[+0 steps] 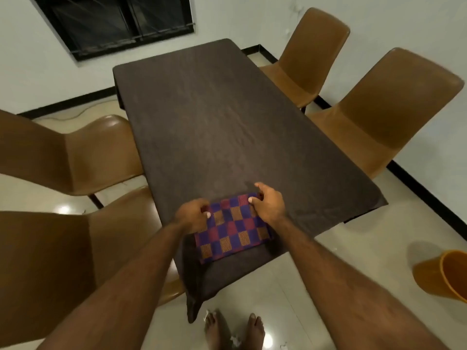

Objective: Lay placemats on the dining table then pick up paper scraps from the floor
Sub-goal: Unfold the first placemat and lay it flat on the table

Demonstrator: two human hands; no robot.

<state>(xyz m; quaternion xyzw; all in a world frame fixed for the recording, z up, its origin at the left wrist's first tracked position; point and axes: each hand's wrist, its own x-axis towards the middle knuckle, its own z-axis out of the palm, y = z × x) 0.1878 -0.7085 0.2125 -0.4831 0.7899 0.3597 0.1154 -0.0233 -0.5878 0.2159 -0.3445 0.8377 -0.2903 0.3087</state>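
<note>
A stack of checked placemats [233, 231] in purple, red and orange lies at the near end of the dark dining table [214, 122]. My left hand [193, 213] pinches the stack's far left corner. My right hand [267, 203] pinches its far right corner. Small white paper scraps [235, 341] lie on the floor by my bare feet, one scrap [207, 315] beside the left foot and another [283, 346] to the right.
Two brown chairs [394, 109] stand along the table's right side and two brown chairs [63, 152] along its left. An orange bin [444, 276] stands on the tiled floor at the right. A dark window is in the far wall.
</note>
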